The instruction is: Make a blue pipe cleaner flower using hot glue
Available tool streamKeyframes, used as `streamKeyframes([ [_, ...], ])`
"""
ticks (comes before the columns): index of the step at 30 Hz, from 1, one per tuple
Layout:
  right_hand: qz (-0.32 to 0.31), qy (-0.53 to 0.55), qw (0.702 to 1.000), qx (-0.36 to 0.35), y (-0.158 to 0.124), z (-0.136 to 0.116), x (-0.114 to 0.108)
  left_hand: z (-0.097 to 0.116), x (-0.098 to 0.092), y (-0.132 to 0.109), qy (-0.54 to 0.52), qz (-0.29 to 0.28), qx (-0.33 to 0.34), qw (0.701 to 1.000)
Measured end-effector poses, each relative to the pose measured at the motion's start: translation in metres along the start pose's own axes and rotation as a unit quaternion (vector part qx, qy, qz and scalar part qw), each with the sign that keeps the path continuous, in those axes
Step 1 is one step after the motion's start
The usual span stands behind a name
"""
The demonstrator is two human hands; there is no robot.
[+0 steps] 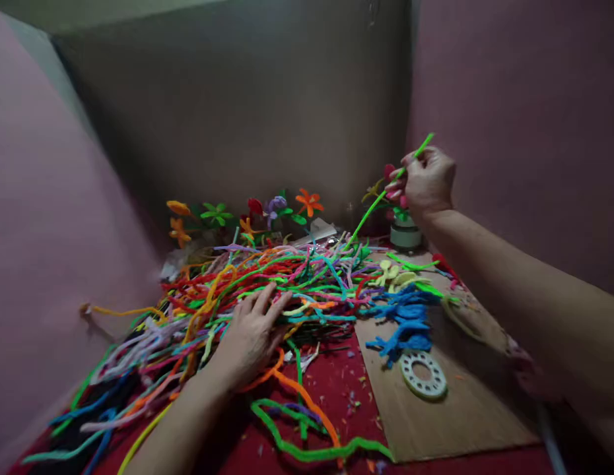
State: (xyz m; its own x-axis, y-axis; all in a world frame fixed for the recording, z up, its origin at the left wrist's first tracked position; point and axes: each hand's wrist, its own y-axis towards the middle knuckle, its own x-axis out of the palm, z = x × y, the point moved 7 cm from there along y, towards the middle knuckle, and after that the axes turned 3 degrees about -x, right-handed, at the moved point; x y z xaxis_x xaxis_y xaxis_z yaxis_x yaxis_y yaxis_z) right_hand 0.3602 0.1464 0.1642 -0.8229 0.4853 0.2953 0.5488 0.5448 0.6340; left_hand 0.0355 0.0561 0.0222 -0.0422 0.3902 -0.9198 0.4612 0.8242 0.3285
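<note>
Red surface (344, 389) in the foreground, dotted with coloured scraps, with a green strand (311, 455) and an orange strand (307, 397) curling across it. To the right lies a cardboard sheet (436, 432) bearing a white ring with holes (438, 384); behind the ring sit fuzzy blue bundles (409, 333), then pale yellow loops (387, 274). The right forearm (510, 277) blocks part of the board's right side.

The left hand (252, 333) rests palm down, fingers extended, on a broad tangled heap of fuzzy strands (267, 264), hiding some of them. Well apart from it, the raised right hand (430, 183) pinches a bright green strand (371, 210), which slants down to the heap's far edge; whether its lower end touches cannot be told.

Beyond the heap stand fuzzy flowers, among them an orange one (309, 202) and a green one (216, 214). A pale jar (405, 234) stands just beyond the right wrist. Pink walls (525, 132) flank a dim grey back wall (262, 119).
</note>
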Motion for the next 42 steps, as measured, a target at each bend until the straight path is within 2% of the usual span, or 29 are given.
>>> streamKeyframes([
  [4, 0.033, 0.027, 0.992, -0.118, 0.002, -0.058, -0.020, 0.000, -0.001, -0.002, -0.002, 0.015, 0.002, 1.000],
  [7, 0.043, 0.055, 0.986, -0.148, -0.002, -0.077, -0.033, -0.002, -0.002, -0.001, -0.011, 0.025, -0.002, 1.000],
  [9, 0.029, 0.074, 0.990, -0.116, -0.009, -0.076, -0.035, -0.003, -0.008, -0.001, -0.034, 0.035, -0.004, 0.999],
  [12, -0.012, 0.102, 0.995, -0.004, -0.030, -0.062, -0.027, 0.000, -0.028, -0.001, -0.101, 0.064, 0.003, 0.993],
  [15, -0.057, 0.131, 0.986, 0.088, -0.061, -0.050, -0.014, 0.006, -0.060, -0.006, -0.176, 0.136, -0.005, 0.975],
  [17, -0.077, 0.148, 0.976, 0.139, -0.084, -0.046, -0.006, 0.012, -0.077, -0.011, -0.245, 0.178, -0.019, 0.953],
  [18, -0.088, 0.155, 0.970, 0.166, -0.096, -0.043, -0.002, 0.015, -0.080, -0.012, -0.300, 0.181, -0.033, 0.936],
  [19, -0.106, 0.159, 0.963, 0.192, -0.108, -0.041, 0.003, 0.017, -0.078, -0.012, -0.376, 0.159, -0.057, 0.911],
  [20, -0.122, 0.162, 0.956, 0.210, -0.119, -0.040, 0.008, 0.017, -0.072, -0.012, -0.469, 0.128, -0.096, 0.868],
  [22, -0.154, 0.160, 0.944, 0.242, -0.140, -0.038, 0.018, 0.027, -0.056, -0.012, -0.641, 0.044, -0.137, 0.754],
  [24, -0.177, 0.149, 0.938, 0.257, -0.155, -0.037, 0.026, 0.032, -0.052, -0.012, -0.737, 0.035, -0.142, 0.660],
  [25, -0.183, 0.141, 0.937, 0.261, -0.160, -0.037, 0.030, 0.033, -0.053, -0.012, -0.762, 0.044, -0.140, 0.631],
  [26, -0.188, 0.135, 0.937, 0.262, -0.164, -0.037, 0.032, 0.032, -0.054, -0.013, -0.775, 0.056, -0.139, 0.614],
  [28, -0.201, 0.127, 0.934, 0.267, -0.171, -0.035, 0.038, 0.030, -0.055, -0.014, -0.777, 0.069, -0.145, 0.609],
  [30, -0.219, 0.131, 0.923, 0.288, -0.180, -0.029, 0.042, 0.030, -0.057, -0.016, -0.766, 0.068, -0.152, 0.621],
  [36, -0.293, 0.150, 0.864, 0.380, -0.213, -0.007, 0.050, 0.040, -0.056, -0.017, -0.751, 0.040, -0.143, 0.643],
  [40, -0.309, 0.155, 0.837, 0.425, -0.222, 0.000, 0.051, 0.045, -0.052, -0.016, -0.761, 0.023, -0.144, 0.633],
  [42, -0.301, 0.158, 0.834, 0.436, -0.220, 0.005, 0.050, 0.044, -0.051, -0.015, -0.767, 0.019, -0.148, 0.625],
])
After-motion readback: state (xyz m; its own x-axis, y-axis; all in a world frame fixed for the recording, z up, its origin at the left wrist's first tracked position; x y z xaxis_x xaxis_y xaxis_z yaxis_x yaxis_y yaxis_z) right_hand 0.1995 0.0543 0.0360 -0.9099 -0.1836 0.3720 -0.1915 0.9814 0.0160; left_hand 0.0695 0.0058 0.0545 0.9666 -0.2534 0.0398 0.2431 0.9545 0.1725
